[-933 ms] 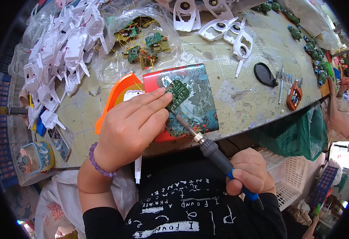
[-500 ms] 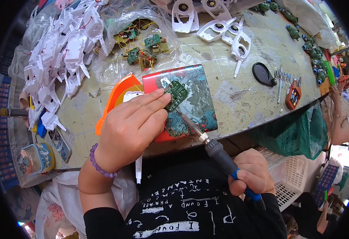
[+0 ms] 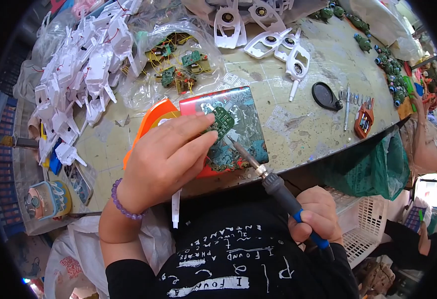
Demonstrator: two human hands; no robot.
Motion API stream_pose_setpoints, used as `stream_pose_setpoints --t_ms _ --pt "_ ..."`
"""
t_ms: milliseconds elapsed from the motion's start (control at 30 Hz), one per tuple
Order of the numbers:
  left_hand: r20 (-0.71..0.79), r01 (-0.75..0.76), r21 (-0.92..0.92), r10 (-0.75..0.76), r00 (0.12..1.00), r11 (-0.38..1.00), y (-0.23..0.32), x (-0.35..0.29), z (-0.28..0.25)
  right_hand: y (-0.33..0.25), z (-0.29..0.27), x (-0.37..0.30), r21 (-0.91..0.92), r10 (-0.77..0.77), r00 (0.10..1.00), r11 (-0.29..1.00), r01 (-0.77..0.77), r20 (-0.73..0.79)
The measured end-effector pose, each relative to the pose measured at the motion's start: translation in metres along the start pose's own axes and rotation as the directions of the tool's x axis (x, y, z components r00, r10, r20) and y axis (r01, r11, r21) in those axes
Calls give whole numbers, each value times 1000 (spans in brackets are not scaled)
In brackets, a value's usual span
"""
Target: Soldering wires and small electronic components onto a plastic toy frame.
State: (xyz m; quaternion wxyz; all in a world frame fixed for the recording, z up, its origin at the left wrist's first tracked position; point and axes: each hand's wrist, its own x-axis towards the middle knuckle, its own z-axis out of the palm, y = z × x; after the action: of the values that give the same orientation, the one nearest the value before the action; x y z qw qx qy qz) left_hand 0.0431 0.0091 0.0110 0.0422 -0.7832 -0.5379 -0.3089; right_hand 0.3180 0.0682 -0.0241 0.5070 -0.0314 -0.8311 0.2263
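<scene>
My left hand pinches a small green circuit board and presses it on a flat red-edged tin lid at the table's near edge. My right hand grips the black and blue handle of a soldering iron. Its metal tip reaches up and left to the lower edge of the circuit board. A purple bead bracelet circles my left wrist. An orange plastic piece lies under my left hand beside the tin.
A clear bag of green circuit boards with yellow wires lies behind the tin. White plastic parts pile up at the left, white shells at the back. A black magnifier, tweezers and an orange holder lie right. A white basket stands below.
Both hands keep their hold. The soldering iron's tip has stayed at the board's lower edge, with only slight shifts of the hand and the view.
</scene>
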Motion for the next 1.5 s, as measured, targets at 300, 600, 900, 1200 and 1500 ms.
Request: stream_pose_setpoints --t_ms 300,600,900,1200,1500 --pt "130 19 -17 -16 991 1000 0 -4 -23 -4 -4 -5 -127 86 993 987 -95 -74" --pt "80 -45 -20 46 996 999 -4 2 -12 2 -4 -13 -133 45 975 988 -75 -215" --pt "-81 29 -12 -30 996 1000 -5 3 5 4 -9 -19 20 63 993 998 -62 -99" --pt "-13 -1 47 2 1000 999 -5 4 -2 3 -11 -14 31 86 993 996 -84 -78" --pt "107 26 -68 -18 994 997 -6 18 -4 6 -14 3 94 50 998 994 -53 26"
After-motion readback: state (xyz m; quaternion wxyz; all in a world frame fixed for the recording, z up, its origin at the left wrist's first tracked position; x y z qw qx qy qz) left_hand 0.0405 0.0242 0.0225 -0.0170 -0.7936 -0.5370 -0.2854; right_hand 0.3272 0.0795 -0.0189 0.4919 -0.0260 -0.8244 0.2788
